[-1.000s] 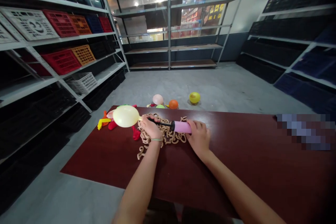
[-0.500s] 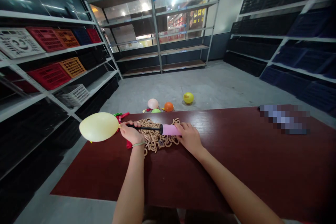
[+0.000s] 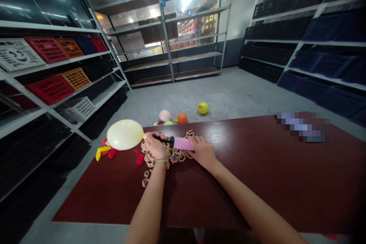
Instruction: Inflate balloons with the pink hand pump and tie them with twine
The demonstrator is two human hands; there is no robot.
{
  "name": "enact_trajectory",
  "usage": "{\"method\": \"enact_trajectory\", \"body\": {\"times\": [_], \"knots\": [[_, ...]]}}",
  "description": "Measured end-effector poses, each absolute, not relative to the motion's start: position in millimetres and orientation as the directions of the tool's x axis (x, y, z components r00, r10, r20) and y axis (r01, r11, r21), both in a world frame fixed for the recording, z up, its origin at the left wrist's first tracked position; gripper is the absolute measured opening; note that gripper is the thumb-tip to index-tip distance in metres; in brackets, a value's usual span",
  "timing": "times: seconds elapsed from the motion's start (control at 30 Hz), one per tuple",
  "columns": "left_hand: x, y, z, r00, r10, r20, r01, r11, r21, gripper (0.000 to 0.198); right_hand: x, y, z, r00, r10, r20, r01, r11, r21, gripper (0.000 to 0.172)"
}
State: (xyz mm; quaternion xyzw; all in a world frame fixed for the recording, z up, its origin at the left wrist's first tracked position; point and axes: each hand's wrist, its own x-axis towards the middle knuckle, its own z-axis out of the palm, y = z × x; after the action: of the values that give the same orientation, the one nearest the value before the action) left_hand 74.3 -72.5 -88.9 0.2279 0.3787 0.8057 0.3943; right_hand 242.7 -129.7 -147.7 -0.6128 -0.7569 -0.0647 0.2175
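Observation:
A pale yellow inflated balloon [image 3: 125, 134] sticks out to the left of my left hand [image 3: 156, 146]. My left fingers are closed around its neck and the black end of a hand balloon pump [image 3: 183, 143]. The pump's pink barrel lies nearly level, with my right hand [image 3: 202, 152] wrapped round its right end. Under the pump and my left hand, tan curled cord-like pieces [image 3: 148, 159] form a loose pile. A red uninflated balloon [image 3: 139, 157] rests on the table left of the pile.
Yellow [image 3: 102, 152] and red uninflated balloons lie at the dark red table's [image 3: 243, 183] left edge. A blurred pixelated item [image 3: 303, 126] sits at the far right. On the floor beyond are a yellow balloon [image 3: 203, 108], an orange balloon [image 3: 182, 118] and others. Shelves with crates [image 3: 51, 88] flank both sides.
My left hand has moved right toward the pink barrel, carrying the pale balloon along. Less of the black rod shows, and the uninflated balloons on the left are now uncovered. The view has shifted slightly.

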Motion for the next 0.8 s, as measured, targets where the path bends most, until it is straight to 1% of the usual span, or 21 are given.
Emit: {"method": "enact_trajectory", "body": {"times": [0.07,0.13,0.23,0.33,0.47,0.53,0.6,0.7,0.8], "knots": [[49,-71,-73,-0.646,0.762,0.037,-0.484,-0.447,0.753,0.011,240,-130,-146,-0.182,0.897,0.403,0.953,0.262,-0.151,0.053],[30,-68,-59,-0.700,0.714,0.017,-0.485,-0.493,0.722,0.011,239,-130,-145,-0.187,0.897,0.400,0.952,0.266,-0.150,0.053],[24,-64,-48,-0.739,0.671,0.056,-0.449,-0.553,0.702,0.011,239,-128,-146,-0.162,0.902,0.401,0.953,0.248,-0.172,0.053],[49,-62,-53,-0.701,0.705,0.108,-0.432,-0.539,0.723,0.010,241,-126,-148,-0.108,0.907,0.408,0.956,0.207,-0.207,0.053],[95,-65,-78,-0.555,0.821,0.133,-0.445,-0.428,0.787,0.017,244,-126,-149,-0.039,0.905,0.423,0.957,0.155,-0.244,0.057],[105,-69,-90,-0.506,0.856,0.107,-0.461,-0.372,0.806,0.021,244,-127,-149,-0.035,0.904,0.426,0.962,0.145,-0.230,0.057],[101,-71,-95,-0.503,0.861,0.074,-0.469,-0.345,0.813,0.020,243,-129,-149,-0.064,0.903,0.425,0.968,0.160,-0.194,0.056],[75,-68,-86,-0.523,0.845,0.112,-0.447,-0.384,0.808,0.014,241,-130,-149,-0.108,0.896,0.431,0.969,0.191,-0.156,0.053],[44,-56,-63,-0.559,0.814,0.162,-0.431,-0.451,0.782,0.011,240,-128,-150,-0.110,0.878,0.466,0.967,0.203,-0.153,0.051]]}}
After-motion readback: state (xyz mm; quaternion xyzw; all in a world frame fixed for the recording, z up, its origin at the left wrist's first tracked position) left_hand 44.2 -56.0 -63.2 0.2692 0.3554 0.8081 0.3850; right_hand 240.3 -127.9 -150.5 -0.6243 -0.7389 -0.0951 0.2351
